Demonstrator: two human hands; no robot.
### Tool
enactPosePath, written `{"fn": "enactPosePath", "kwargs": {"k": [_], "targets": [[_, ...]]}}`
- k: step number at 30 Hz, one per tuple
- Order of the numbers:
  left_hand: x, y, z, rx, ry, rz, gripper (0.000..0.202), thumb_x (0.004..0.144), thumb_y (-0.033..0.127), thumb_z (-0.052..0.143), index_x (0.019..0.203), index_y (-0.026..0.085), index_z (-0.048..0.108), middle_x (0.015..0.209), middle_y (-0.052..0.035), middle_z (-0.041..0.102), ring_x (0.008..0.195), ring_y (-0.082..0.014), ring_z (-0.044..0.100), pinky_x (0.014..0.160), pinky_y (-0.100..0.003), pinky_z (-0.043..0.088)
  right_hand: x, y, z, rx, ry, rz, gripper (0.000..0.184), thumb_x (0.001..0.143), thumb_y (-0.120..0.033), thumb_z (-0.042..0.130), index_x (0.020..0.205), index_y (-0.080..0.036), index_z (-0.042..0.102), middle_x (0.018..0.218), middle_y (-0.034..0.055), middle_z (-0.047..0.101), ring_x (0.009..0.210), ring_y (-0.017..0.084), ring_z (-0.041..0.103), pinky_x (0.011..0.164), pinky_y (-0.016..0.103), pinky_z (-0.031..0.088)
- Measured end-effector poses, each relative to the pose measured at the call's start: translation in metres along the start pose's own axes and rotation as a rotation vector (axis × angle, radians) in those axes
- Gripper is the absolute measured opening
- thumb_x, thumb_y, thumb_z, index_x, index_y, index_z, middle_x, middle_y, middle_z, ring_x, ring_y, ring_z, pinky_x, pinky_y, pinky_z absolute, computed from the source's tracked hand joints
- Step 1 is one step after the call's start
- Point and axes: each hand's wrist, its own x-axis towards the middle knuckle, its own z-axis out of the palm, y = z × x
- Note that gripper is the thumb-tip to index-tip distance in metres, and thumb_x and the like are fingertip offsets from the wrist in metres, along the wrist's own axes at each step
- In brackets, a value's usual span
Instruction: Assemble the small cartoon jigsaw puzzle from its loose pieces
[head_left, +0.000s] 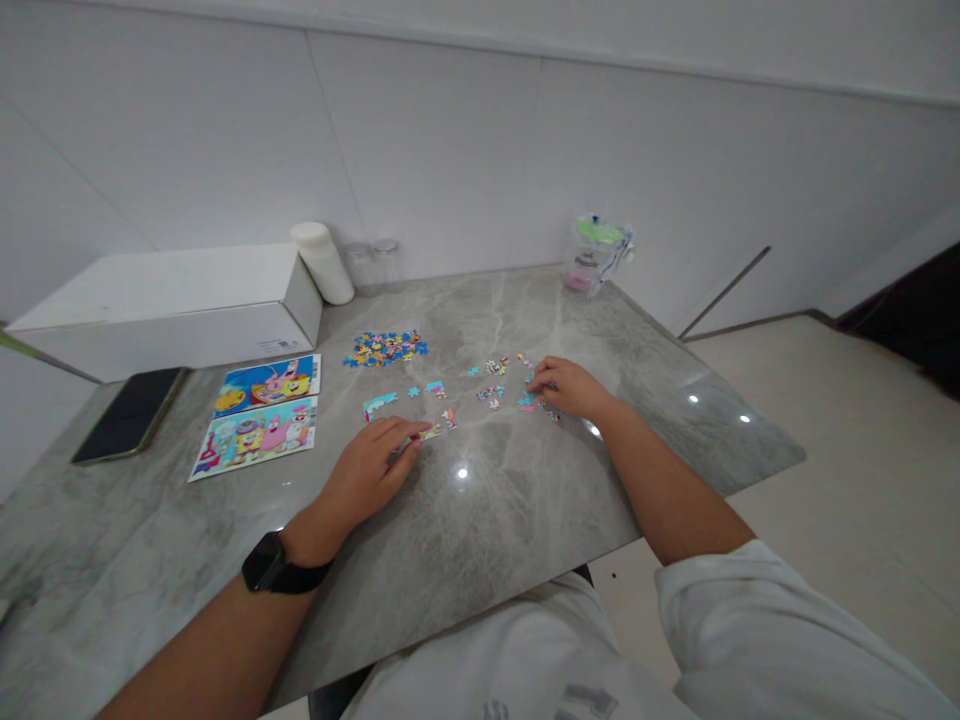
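Observation:
My left hand (373, 466) lies on the grey marble table (525, 500), its fingertips pinched on a small joined group of puzzle pieces (442, 424). A black watch (271, 566) is on that wrist. My right hand (566, 386) rests further right, fingers curled over loose pieces (534, 400). More loose pieces (491, 381) lie scattered between the hands, with a light blue joined strip (379, 403) nearby. A heap of blue and yellow pieces (386, 348) sits beyond them.
Two cartoon picture cards (259, 415) lie at the left, beside a dark phone (131, 414). A long white box (172, 305), a white roll (322, 262) and two clear jars (373, 264) stand by the wall. A plastic container (596, 255) sits back right.

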Motion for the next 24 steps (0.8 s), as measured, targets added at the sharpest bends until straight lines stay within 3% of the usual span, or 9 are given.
{"fn": "enactPosePath", "kwargs": {"k": [10,17,24], "targets": [[0.0,0.0,0.0,-0.007,-0.011,0.001,0.033,0.108,0.034,0.047,0.128,0.022,0.071,0.114,-0.0087,0.075,0.109,-0.024,0.069,0.102,-0.042,0.054,0.002,-0.003,0.007,-0.024,0.006,-0.068,0.058,0.078,-0.001,0.057,0.124,-0.025,0.081,0.111,0.0087,0.071,0.101,0.02,0.066,0.098,0.034,0.052],[0.0,0.001,0.0,-0.008,-0.003,-0.001,0.033,0.108,0.034,0.048,0.128,0.023,0.071,0.115,-0.0086,0.075,0.109,-0.0241,0.069,0.102,-0.042,0.054,0.001,-0.007,-0.001,0.025,0.017,-0.126,0.043,0.078,-0.003,0.057,0.095,-0.027,0.088,0.102,0.006,0.072,0.095,0.019,0.067,0.092,0.031,0.052],[0.0,0.002,-0.001,-0.015,-0.018,0.0,0.033,0.109,0.035,0.048,0.129,0.022,0.071,0.116,-0.0087,0.075,0.109,-0.0237,0.068,0.101,-0.042,0.054,0.001,-0.011,-0.003,0.01,-0.038,-0.152,0.042,0.079,-0.003,0.06,0.1,-0.028,0.087,0.103,0.0062,0.075,0.096,0.02,0.068,0.093,0.033,0.052]]}}
